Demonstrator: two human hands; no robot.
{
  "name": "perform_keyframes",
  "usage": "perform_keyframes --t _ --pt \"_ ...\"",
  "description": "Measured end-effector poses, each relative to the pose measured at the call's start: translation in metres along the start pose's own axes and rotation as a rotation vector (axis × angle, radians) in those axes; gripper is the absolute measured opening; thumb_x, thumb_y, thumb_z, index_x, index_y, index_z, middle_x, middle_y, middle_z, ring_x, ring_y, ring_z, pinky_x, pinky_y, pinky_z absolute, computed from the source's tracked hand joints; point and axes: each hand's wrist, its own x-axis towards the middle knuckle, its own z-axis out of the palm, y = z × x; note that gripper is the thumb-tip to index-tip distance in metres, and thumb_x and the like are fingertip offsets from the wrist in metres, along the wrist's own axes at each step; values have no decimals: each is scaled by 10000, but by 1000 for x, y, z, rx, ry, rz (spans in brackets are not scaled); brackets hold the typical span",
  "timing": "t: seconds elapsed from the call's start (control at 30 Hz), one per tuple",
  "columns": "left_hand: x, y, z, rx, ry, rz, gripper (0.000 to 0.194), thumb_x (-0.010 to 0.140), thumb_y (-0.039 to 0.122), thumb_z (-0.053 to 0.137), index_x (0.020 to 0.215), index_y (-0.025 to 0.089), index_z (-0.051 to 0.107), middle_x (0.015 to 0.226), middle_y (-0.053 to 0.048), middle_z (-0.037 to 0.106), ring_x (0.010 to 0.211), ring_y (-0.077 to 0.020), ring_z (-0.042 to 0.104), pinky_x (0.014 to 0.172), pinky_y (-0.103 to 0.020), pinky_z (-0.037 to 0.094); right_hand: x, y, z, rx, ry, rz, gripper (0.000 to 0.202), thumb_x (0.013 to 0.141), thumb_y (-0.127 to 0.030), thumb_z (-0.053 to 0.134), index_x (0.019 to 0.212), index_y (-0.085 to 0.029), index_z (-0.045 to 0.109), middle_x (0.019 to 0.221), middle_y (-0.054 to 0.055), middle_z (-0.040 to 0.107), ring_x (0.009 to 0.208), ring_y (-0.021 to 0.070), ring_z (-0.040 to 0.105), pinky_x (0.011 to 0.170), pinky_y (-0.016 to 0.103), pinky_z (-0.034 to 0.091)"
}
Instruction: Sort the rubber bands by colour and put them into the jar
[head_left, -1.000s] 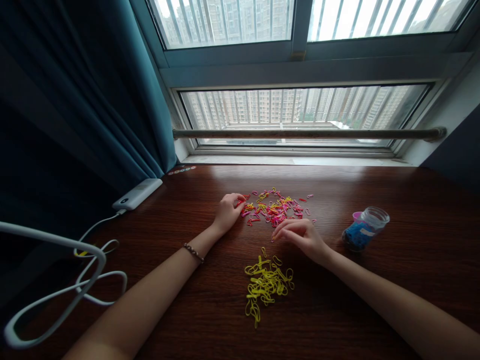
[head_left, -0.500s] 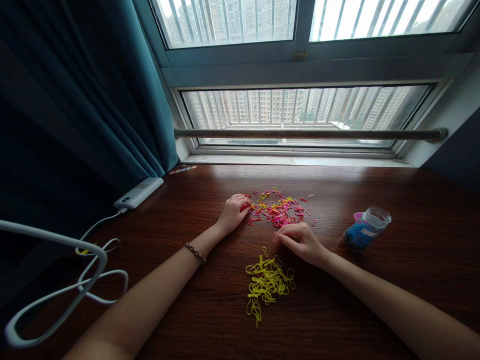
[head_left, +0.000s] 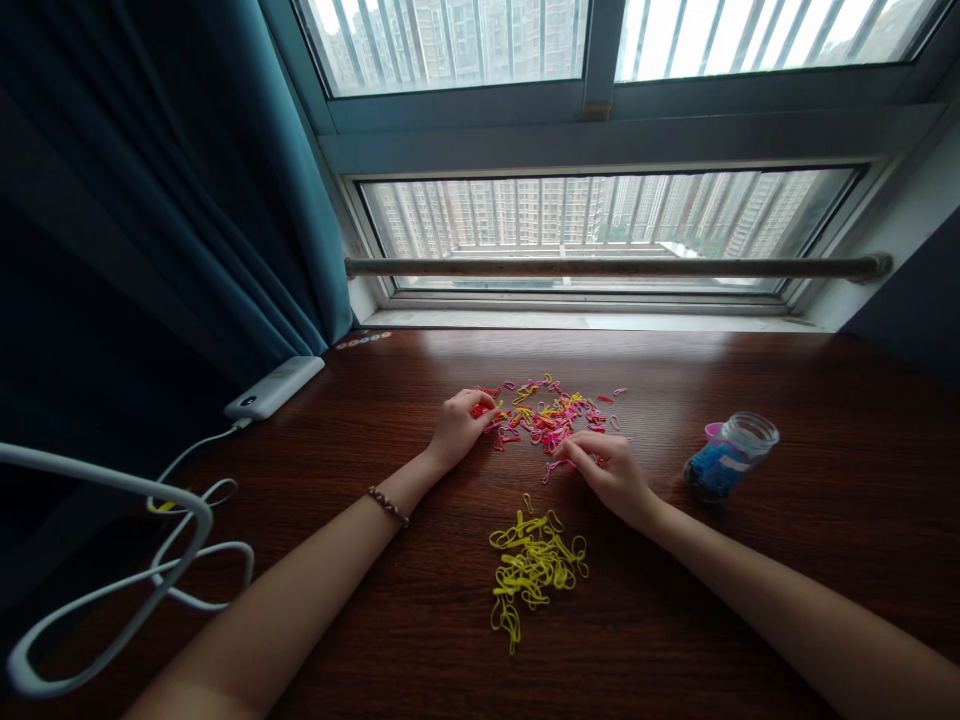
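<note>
A mixed pile of small rubber bands [head_left: 555, 425], pink, red, orange and yellow, lies on the dark wooden table. At its left edge is my left hand [head_left: 461, 425], fingers curled together beside a yellow band; what they hold, if anything, is too small to make out. My right hand [head_left: 611, 472] is at the pile's near right side, thumb and fingers pinched low over the pink bands. A loose pink band [head_left: 550, 470] lies just by those fingertips, and whether anything is between them is hidden. Closer to me sits a separate heap of yellow rubber bands [head_left: 536, 565].
A clear jar [head_left: 729, 458] with blue contents leans tilted at the right, a pink round piece [head_left: 713, 430] behind it. On the left are a white power strip [head_left: 275, 388], its looped white cable [head_left: 202, 530] and a blue curtain [head_left: 300, 250]. A metal rail [head_left: 615, 267] crosses the window.
My right hand has moved slightly up and right onto the pile's near edge, leaving a pink band in sight by its fingertips. My left hand has shifted slightly left, with its fingers still curled.
</note>
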Motion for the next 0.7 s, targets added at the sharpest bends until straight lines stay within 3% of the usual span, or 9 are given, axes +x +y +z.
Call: perform_keyframes --t 0.1,0.2,0.37,0.53,0.7 --pt "-2 8 0 -111 -58 61 103 768 263 569 774 175 624 786 -39 654 751 -160 600 710 -274 471 5 18 -5 -155 215 59 242 833 -264 450 838 -186 678 874 64 674 852 201 600 801 323 444" --pt "-6 23 -1 -223 -151 206 109 787 230 539 793 163 625 787 -54 647 747 -151 590 718 -276 465 10 37 -9 -303 248 99 246 808 -220 453 923 -166 664 966 88 652 942 227 561 865 375 419" --pt "-23 61 1 -312 -330 518 57 757 171 545 752 161 601 758 -58 620 755 -157 551 728 -303 445 13 45 -7 -391 63 -35 312 837 -196 407 1085 -200 596 1088 50 613 1085 218 467 960 388 357" --pt "-43 92 4 -273 -501 761 40 714 167 555 739 183 582 699 -39 601 689 -155 516 685 -309 425 10 34 0 -570 -215 -103 379 856 -371 441 1228 -315 486 1318 -30 444 1257 295 254 1029 522 192" --pt "-45 93 3 -253 -481 762 55 735 190 538 737 188 593 698 -45 606 695 -164 517 686 -320 420 11 39 0 -535 -196 -68 393 875 -348 407 1257 -275 461 1277 7 492 1252 280 281 1030 530 192"
